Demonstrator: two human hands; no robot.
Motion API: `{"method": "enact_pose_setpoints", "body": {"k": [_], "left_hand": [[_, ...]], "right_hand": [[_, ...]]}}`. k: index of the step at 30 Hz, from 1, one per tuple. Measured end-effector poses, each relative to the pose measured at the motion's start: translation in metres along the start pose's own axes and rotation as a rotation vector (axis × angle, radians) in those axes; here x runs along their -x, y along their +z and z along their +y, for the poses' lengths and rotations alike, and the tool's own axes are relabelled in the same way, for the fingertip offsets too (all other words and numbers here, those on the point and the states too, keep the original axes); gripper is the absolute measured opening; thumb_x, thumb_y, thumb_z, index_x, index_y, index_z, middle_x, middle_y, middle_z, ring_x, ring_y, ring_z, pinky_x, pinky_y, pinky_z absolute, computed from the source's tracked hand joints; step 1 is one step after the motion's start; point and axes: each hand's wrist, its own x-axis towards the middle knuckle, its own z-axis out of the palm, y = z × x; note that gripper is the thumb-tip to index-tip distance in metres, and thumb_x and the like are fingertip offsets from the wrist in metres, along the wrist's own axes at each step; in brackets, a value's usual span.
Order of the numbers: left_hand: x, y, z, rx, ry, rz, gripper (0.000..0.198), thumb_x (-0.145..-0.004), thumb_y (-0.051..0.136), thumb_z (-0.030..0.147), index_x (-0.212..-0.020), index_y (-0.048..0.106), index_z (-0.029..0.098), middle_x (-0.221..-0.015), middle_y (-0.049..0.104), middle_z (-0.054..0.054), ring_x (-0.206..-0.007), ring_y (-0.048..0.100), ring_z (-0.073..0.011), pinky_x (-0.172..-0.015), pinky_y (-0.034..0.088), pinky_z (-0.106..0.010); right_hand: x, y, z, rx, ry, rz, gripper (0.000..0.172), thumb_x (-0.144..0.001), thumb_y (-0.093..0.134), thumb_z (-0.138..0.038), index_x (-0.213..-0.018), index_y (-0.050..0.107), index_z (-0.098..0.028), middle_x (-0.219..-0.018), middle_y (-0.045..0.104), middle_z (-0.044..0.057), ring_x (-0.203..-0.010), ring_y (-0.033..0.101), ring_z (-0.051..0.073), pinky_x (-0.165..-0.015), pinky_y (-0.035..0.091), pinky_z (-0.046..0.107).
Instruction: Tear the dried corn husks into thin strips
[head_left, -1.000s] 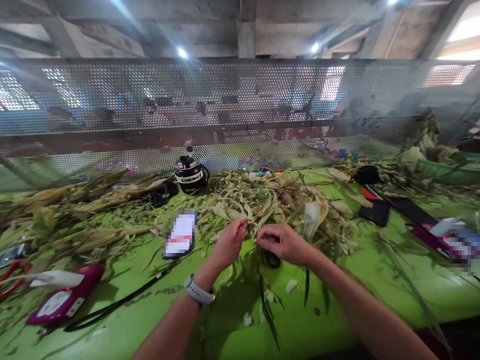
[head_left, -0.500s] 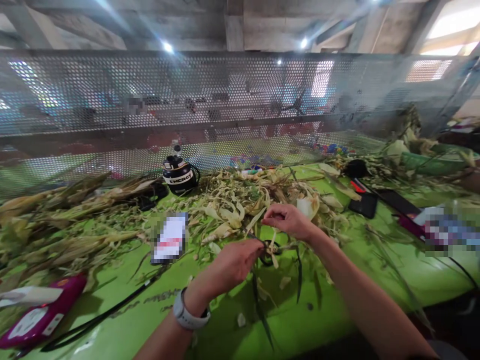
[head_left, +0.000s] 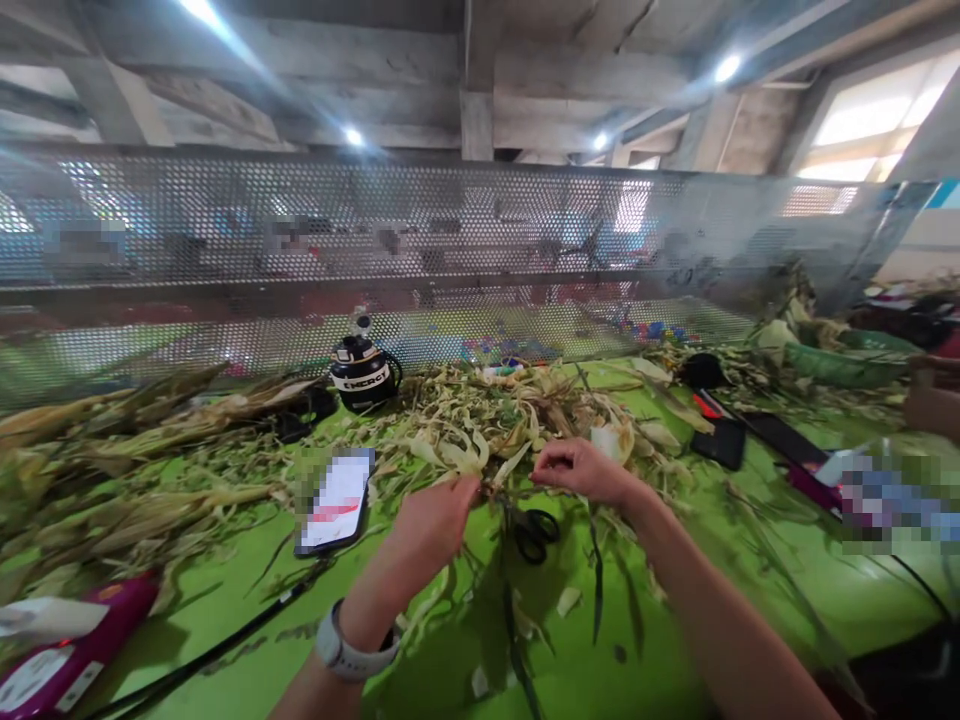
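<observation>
My left hand (head_left: 431, 525), with a pale watch (head_left: 352, 650) on its wrist, is closed with thumb and fingers pressed together. Pale corn husk strips (head_left: 435, 600) show just below it and seem to hang from its grip. To the right, my right hand (head_left: 581, 470) is pinched, its fingertips close to the husk pile; whatever is between them is too small to make out. Black-handled scissors (head_left: 534, 535) lie between and below the hands, their blades partly hidden. A heap of dried corn husks (head_left: 517, 410) spreads behind both hands.
A lit phone (head_left: 341, 500) lies left, near a black "ENERGY" container (head_left: 364, 375). Purple devices sit at the lower left (head_left: 90, 640) and right (head_left: 814, 485). Dark phones (head_left: 720, 443) and a green basket (head_left: 847, 360) are at right. A perforated metal screen (head_left: 480, 240) closes off the back.
My left hand has moved left, away from the scissors, whose handles now show more. My right hand stays pinched in nearly the same place. The view has tilted up slightly.
</observation>
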Motion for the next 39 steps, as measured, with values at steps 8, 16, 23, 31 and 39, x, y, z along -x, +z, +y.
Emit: {"method": "enact_pose_setpoints", "body": {"k": [8,16,23,31,39], "left_hand": [[0.007,-0.003,0.013,0.053,0.129,-0.236,0.025,-0.085,0.035,0.012,-0.087,0.059,0.018,-0.078,0.065,-0.008,-0.069,0.06,-0.0182,-0.061,0.041,-0.026],[0.017,-0.012,0.022,0.934,0.369,-0.557,0.027,-0.088,0.042,0.037,-0.078,0.058,0.018,-0.065,0.049,0.001,-0.059,0.041,-0.0103,-0.057,0.036,-0.021],[-0.005,0.002,0.003,1.167,-0.133,0.176,0.03,-0.082,0.047,0.046,-0.076,0.048,0.017,-0.06,0.035,0.005,-0.053,0.029,-0.0077,-0.049,0.026,-0.02],[-0.017,0.025,-0.007,1.068,-0.229,0.276,0.022,-0.083,0.041,0.037,-0.073,0.043,0.018,-0.06,0.034,0.006,-0.054,0.03,-0.009,-0.051,0.028,-0.021],[-0.017,0.03,-0.002,0.778,-0.123,0.216,0.019,-0.088,0.033,0.032,-0.08,0.044,0.018,-0.067,0.043,0.003,-0.062,0.04,-0.0125,-0.061,0.037,-0.026]], "right_hand": [[0.006,-0.012,-0.013,0.291,-0.244,0.231,0.029,-0.083,0.057,-0.04,-0.069,0.066,-0.016,-0.066,0.056,0.003,-0.064,0.051,0.013,-0.06,0.038,0.026],[0.0,0.013,-0.014,0.027,-0.294,0.162,0.031,-0.079,0.061,-0.044,-0.068,0.065,-0.016,-0.065,0.057,0.002,-0.063,0.051,0.012,-0.06,0.04,0.024],[-0.012,0.04,0.01,0.051,-0.148,-0.049,0.032,-0.082,0.055,-0.044,-0.07,0.059,-0.014,-0.066,0.054,0.0,-0.061,0.048,0.011,-0.06,0.04,0.023],[0.006,0.048,-0.025,-0.278,-0.249,0.063,0.029,-0.086,0.051,-0.045,-0.077,0.053,-0.018,-0.115,0.054,0.012,-0.096,0.055,0.018,-0.076,0.044,0.03],[0.005,0.075,-0.023,-0.492,-0.061,0.038,0.037,-0.083,0.048,-0.056,-0.076,0.043,-0.02,-0.065,0.048,-0.003,-0.06,0.049,0.011,-0.06,0.043,0.025]]}}
